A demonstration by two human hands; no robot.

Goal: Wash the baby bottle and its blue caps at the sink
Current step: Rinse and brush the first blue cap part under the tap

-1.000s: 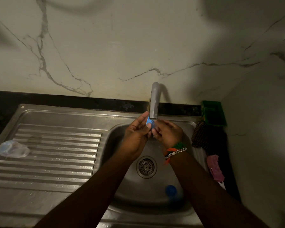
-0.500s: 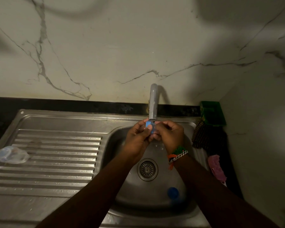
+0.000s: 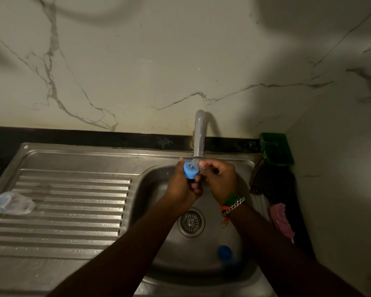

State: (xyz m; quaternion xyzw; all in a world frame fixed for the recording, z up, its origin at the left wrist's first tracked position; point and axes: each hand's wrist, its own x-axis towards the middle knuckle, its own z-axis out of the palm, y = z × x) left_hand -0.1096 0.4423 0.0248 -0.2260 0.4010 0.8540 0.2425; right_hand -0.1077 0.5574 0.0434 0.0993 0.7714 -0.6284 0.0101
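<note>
Rinse step: left hand (image 3: 181, 185) grips blue cap (image 3: 190, 169) under tap (image 3: 199, 138); right hand (image 3: 220, 179) curled, pinching its rim; second cap (image 3: 224, 252) at basin's 6 o'clock; bottle (image 3: 12, 203) at 9 o'clock; next, probably swap caps.

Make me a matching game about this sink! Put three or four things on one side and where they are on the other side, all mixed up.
Things:
1. baby bottle
2. blue ring cap
3. second blue cap
4. green holder

Places:
A. on the floor of the sink basin
B. in the corner by the wall
C. lying on the ribbed drainboard
D. held in the left hand under the tap

Pairs: 1-C, 2-D, 3-A, 4-B
</note>
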